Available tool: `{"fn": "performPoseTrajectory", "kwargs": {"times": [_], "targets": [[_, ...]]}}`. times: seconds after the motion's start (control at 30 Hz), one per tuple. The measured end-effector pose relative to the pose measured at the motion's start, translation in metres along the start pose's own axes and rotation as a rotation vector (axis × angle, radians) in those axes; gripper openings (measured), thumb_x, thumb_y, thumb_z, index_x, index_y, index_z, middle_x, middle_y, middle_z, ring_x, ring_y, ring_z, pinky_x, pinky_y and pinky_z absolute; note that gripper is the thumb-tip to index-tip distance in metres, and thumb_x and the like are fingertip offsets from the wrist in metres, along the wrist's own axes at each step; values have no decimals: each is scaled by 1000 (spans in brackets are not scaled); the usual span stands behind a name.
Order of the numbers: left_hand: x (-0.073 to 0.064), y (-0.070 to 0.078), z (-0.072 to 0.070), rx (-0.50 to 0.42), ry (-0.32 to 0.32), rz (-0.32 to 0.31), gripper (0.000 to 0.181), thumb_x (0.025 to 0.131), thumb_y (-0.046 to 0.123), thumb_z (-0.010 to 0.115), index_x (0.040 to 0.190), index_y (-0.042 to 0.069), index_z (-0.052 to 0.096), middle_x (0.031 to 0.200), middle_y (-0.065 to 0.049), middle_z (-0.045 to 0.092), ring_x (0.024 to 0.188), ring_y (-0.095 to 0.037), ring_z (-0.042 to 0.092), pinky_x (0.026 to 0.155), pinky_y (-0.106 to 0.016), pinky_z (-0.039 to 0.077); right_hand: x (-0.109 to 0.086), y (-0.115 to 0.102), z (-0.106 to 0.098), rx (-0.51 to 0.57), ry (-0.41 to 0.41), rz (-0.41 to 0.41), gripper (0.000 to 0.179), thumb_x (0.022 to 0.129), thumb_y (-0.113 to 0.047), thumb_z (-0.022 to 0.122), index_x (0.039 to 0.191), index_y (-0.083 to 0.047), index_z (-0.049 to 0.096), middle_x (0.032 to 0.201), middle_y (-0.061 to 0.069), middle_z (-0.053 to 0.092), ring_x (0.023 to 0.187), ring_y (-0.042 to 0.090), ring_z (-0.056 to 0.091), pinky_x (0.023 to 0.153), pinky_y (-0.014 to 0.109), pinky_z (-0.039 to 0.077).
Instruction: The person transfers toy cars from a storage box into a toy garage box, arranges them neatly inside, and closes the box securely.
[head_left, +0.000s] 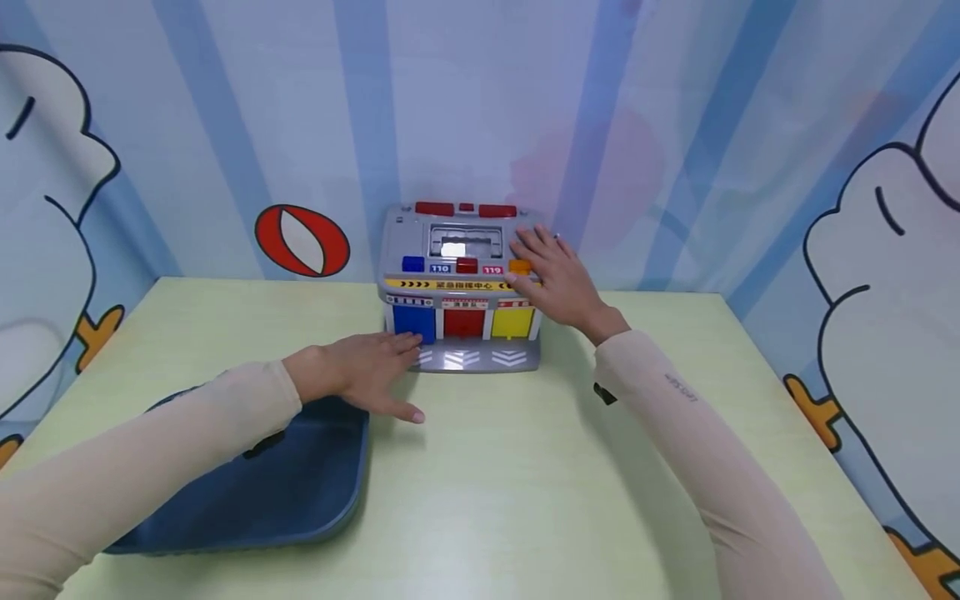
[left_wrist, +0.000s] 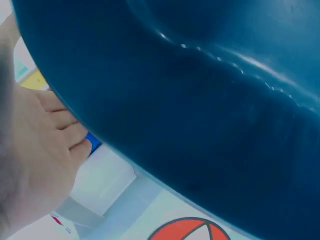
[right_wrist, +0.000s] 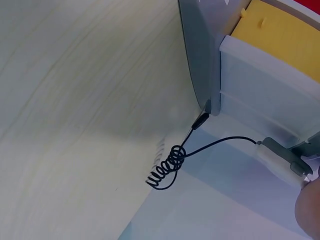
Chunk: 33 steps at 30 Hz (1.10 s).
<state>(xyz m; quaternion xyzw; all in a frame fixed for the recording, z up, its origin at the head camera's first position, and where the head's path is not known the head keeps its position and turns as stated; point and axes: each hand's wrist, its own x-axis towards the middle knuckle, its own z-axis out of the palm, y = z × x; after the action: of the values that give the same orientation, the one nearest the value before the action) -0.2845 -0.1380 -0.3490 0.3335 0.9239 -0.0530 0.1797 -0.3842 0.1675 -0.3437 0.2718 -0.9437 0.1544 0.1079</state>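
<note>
A grey toy emergency station [head_left: 405, 242] stands at the back of the table, with a blue door [head_left: 412, 321], a red door [head_left: 463, 323] and a yellow door [head_left: 512, 323]. My left hand [head_left: 371, 371] reaches to its lower left corner, fingers extended by the blue door and thumb spread apart. Whether those fingertips touch the door is hard to tell. On the station's top right lies my right hand [head_left: 558, 283], fingers straight, beside an orange button [head_left: 519, 267]. In the right wrist view, a handset [right_wrist: 282, 162] hangs on the station's side with a coiled black cord [right_wrist: 172, 160].
A dark blue plastic bin [head_left: 360, 475] sits on the table [head_left: 525, 483] at the left, under my left forearm. Right behind the station hangs a printed curtain [head_left: 480, 100] with blue stripes and cartoon figures.
</note>
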Motion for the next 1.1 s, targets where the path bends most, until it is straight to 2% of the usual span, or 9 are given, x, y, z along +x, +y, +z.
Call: {"fn": "performPoseTrajectory", "kwargs": {"times": [0.2, 0.4, 0.63, 0.87, 1.1], "targets": [[3, -8, 0, -9, 3, 6, 104, 83, 76, 54, 155, 3, 33, 164, -16, 27, 151, -37, 29, 119, -55, 32, 1, 1, 2, 15, -9, -9, 69, 100, -56, 39, 157, -18, 31, 168, 0, 21, 158, 24, 4, 128, 49, 1], [10, -13, -2, -10, 3, 31, 101, 85, 74, 54, 153, 2, 36, 163, -16, 31, 149, -37, 33, 119, -53, 33, 0, 2, 3, 14, -2, -27, 68, 101, -54, 39, 157, -18, 32, 167, 1, 22, 158, 25, 5, 127, 51, 4], [10, -16, -5, -27, 5, 37, 100, 86, 72, 55, 154, 1, 35, 163, -17, 30, 148, -38, 34, 119, -54, 32, -1, 3, 1, 19, -4, -42, 68, 101, -55, 39, 157, -19, 31, 167, 1, 22, 158, 24, 5, 128, 47, 2], [14, -16, -4, 0, 18, 47, 101, 86, 74, 52, 154, 1, 35, 163, -17, 30, 149, -37, 33, 119, -53, 32, -1, 2, 0, 7, -7, -24, 68, 101, -54, 39, 158, -18, 30, 168, 2, 21, 158, 24, 4, 128, 47, 1], [16, -15, -1, -5, 31, 19, 102, 85, 75, 53, 155, 3, 33, 164, -16, 29, 150, -37, 31, 120, -54, 31, 0, 3, 0, -3, 5, -25, 66, 101, -52, 39, 157, -18, 31, 168, 2, 22, 158, 24, 5, 128, 48, 3]]}}
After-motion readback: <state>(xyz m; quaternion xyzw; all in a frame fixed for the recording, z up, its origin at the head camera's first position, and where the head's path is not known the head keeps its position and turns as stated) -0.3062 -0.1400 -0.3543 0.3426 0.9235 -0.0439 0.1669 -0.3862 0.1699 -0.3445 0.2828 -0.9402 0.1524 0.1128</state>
